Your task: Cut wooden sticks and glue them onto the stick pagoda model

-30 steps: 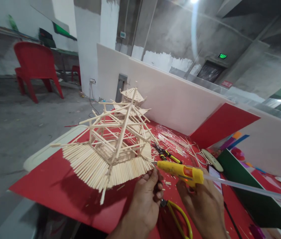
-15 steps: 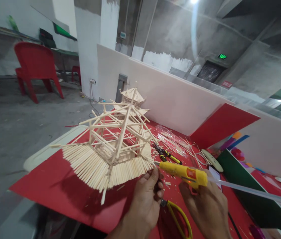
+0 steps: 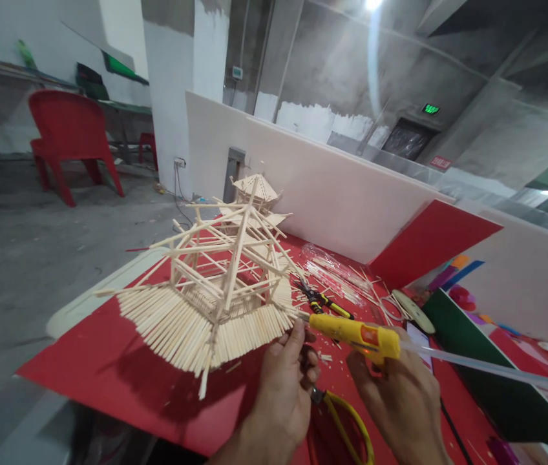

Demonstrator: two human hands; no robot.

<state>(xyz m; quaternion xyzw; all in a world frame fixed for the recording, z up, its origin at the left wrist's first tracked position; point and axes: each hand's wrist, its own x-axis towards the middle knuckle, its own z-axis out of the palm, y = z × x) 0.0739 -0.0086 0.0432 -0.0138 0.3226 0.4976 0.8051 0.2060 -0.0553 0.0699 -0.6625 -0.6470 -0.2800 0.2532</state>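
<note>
A roof-shaped model of pale wooden sticks (image 3: 210, 290) stands on a red sheet (image 3: 109, 368). My left hand (image 3: 281, 394) is closed at the model's right eave, its thumb and fingers pinching the stick ends there. My right hand (image 3: 402, 403) is wrapped round a yellow glue gun (image 3: 351, 332). The gun's nozzle points left and touches the eave beside my left thumb. A clear glue stick (image 3: 487, 369) trails out of the gun's back to the right.
Yellow-handled scissors (image 3: 346, 426) lie under my hands. Small cutters (image 3: 322, 298) and loose sticks (image 3: 337, 271) lie behind the gun. A smaller stick model (image 3: 254, 194) stands by the white partition (image 3: 351, 194). A green box (image 3: 506, 387) sits right, a red chair (image 3: 68, 135) far left.
The view has shifted slightly. Both hands and the glue gun stay at the model's right eave, with the gun's nozzle edging a little along it.
</note>
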